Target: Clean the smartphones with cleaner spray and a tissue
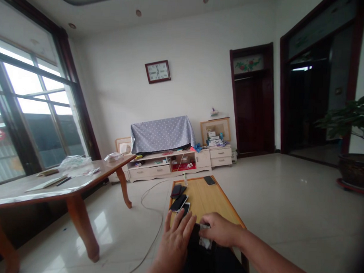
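Note:
My left hand [177, 238] is raised with its fingers spread, at the near left edge of the small wooden table [208, 199]. It appears to hold nothing. Just beyond its fingertips lie two white-edged phones [179, 202] [186, 209], overlapping; whether the hand touches the nearer one, I cannot tell. My right hand [220, 229] is closed in a pinch on a crumpled whitish cloth or tissue [205, 242], low over my dark-clothed legs. The fingers cover part of it. Farther up the table are dark devices [177, 191] in a small pile.
Another dark phone [209, 180] lies at the table's far end, and a small clear bottle [185, 179] stands at its far left. A cable [161, 219] runs across the floor. To the left stands a larger table [87, 179]; a low cabinet [152, 173] lines the wall.

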A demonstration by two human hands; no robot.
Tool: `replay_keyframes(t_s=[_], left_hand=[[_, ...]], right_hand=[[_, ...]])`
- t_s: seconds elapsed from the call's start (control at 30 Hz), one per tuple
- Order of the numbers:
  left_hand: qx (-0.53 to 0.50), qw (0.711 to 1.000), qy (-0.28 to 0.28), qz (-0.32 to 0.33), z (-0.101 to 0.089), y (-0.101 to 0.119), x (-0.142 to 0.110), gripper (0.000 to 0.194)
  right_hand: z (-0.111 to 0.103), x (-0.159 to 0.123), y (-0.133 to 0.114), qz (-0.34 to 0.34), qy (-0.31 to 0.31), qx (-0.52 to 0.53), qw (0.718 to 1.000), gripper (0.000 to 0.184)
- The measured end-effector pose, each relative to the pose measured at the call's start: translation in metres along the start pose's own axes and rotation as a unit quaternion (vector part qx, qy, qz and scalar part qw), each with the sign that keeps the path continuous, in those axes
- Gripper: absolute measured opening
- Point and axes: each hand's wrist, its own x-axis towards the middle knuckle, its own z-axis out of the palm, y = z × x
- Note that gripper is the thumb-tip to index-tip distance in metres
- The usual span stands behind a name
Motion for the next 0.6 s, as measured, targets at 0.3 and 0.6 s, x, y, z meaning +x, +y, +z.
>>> replay_keyframes(t_s=[0.3,0.6], left_hand=[[-0.063,0.966,0.065,-0.243,0.031,0.004,0.009,0.068],[-0.132,0.948,0.015,-0.290,0.035,0.032,0.019,0.081]], right_hand=[[0.050,0.015,0.019,0.098,0.210,0.412,0.881,0.042],[0.065,0.007,-0.016,0.065,0.249,0.450,0.855,0.043]])
